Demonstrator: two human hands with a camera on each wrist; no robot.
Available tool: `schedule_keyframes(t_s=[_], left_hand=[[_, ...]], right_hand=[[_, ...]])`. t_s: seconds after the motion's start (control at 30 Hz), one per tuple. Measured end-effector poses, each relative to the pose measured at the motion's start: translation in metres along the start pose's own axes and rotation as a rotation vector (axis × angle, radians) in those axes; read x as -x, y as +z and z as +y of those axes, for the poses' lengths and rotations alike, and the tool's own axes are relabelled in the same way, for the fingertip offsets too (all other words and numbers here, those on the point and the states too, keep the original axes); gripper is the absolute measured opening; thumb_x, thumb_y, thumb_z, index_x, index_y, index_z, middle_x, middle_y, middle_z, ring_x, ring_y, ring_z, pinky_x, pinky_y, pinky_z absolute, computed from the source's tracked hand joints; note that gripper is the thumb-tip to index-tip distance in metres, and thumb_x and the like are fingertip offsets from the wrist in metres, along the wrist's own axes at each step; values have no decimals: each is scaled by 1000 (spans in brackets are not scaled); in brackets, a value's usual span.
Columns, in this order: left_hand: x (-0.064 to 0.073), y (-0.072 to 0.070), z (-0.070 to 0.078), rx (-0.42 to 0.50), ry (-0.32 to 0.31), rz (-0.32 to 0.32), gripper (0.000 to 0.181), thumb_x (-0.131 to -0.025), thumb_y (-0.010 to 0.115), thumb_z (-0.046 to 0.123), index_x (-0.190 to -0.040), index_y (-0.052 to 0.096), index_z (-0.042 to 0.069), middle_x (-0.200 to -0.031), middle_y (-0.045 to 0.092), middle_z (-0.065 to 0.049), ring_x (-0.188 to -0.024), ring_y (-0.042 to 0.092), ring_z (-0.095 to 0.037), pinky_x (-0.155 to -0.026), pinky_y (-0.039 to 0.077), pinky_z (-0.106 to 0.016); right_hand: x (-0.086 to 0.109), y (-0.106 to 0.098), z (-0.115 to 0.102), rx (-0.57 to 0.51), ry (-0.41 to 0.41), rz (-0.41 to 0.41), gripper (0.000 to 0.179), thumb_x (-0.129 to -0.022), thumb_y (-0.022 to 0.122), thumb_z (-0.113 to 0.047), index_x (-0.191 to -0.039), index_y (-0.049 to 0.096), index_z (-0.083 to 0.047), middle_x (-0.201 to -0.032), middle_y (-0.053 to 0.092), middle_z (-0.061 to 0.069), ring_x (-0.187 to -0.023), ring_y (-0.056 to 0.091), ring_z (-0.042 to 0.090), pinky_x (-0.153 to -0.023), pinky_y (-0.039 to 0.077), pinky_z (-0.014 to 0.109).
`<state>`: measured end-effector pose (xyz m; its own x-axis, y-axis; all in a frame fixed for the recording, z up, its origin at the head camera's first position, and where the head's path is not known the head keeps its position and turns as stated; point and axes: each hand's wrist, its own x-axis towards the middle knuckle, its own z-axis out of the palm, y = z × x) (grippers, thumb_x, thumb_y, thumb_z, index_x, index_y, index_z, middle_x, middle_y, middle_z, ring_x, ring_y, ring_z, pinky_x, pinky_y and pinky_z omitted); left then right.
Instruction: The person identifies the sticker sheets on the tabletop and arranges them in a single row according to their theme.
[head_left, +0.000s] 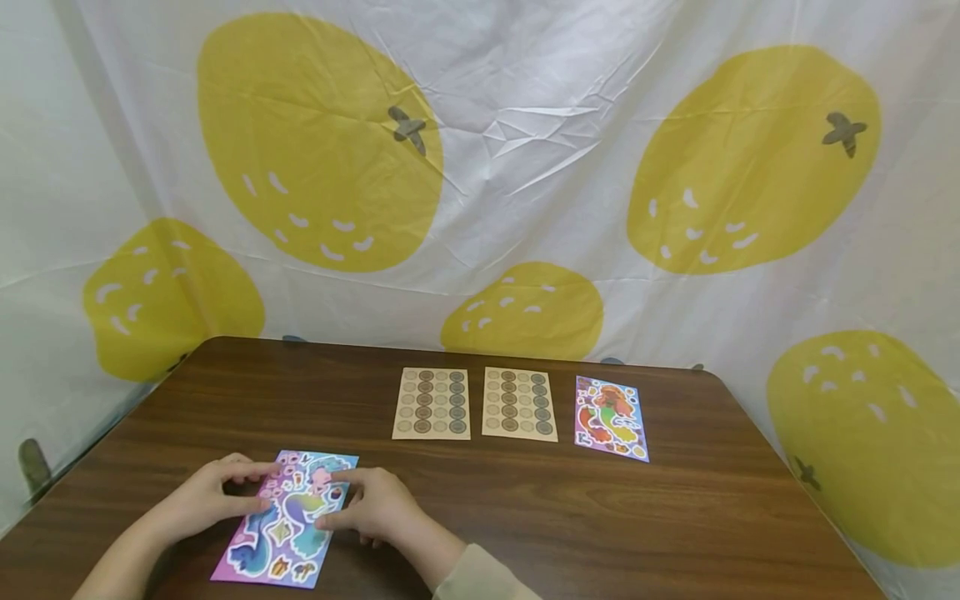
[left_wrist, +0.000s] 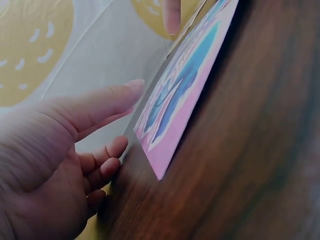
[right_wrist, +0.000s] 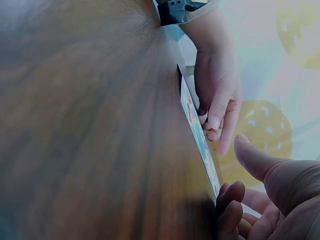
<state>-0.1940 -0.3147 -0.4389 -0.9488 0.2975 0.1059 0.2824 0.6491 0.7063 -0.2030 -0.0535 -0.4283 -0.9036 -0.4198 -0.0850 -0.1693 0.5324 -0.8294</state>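
While both arms reach across the near left part of the table (head_left: 675, 517), a pink and blue sticker sheet (head_left: 281, 531) lies between my hands, its long sides slanting away from me. My left hand (head_left: 197, 502) is at its left edge and my right hand (head_left: 382, 507) at its right edge, each with thumb and forefinger spread apart over the border. Whether those fingertips press the sheet or hover just above, I cannot tell.

Brown wood runs between the sheet's top edge and two tan sheets near the table's far edge: the left tan sheet (head_left: 432, 404) and the right tan sheet (head_left: 519, 404), a narrow strip apart. Just right of them lies a mermaid sheet (head_left: 611, 418), turned slightly askew. A broad stretch of wood opens from my right hand to the table's right edge; the left edge slants past my left forearm. At the back hangs a white cloth (head_left: 525, 150) with yellow fruit.

Rows of round grey marks cover both tan sheets; any lettering inside is too small to read.
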Motion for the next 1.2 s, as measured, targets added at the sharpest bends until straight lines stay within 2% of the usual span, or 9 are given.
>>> schedule_keyframes(t_s=[0.2,0.6,0.97,1.2], left_hand=[[-1,0,1,7,6,20,46,-83,75,22,-123,64,1,-93,52,-3,-84,43,-14,-67,41,-26],[-2,1,6,-5,-40,58,46,-84,74,23,-124,63,2,-100,59,-5,-89,49,-20,-70,44,-28],[-3,3,11,38,-72,86,47,-87,71,22,-125,60,-2,-99,61,-5,-90,53,-20,-71,46,-27],[-4,5,19,48,-87,114,48,-88,70,23,-128,58,-1,-104,62,-7,-93,54,-22,-72,46,-30]], right_hand=[[2,-2,-1,-60,-25,-25,57,-73,85,-21,-125,64,-17,-55,55,0,-32,45,11,-30,38,25],[4,-6,0,-149,-42,-57,57,-78,81,-22,-130,60,-11,-60,60,0,-37,51,13,-32,38,24],[6,-10,3,-222,-92,-88,58,-81,78,-19,-133,55,-6,-65,61,-3,-47,57,14,-37,44,26],[5,-14,5,-262,-119,-112,56,-83,76,-17,-133,55,-3,-73,66,-4,-52,59,13,-41,47,26]])
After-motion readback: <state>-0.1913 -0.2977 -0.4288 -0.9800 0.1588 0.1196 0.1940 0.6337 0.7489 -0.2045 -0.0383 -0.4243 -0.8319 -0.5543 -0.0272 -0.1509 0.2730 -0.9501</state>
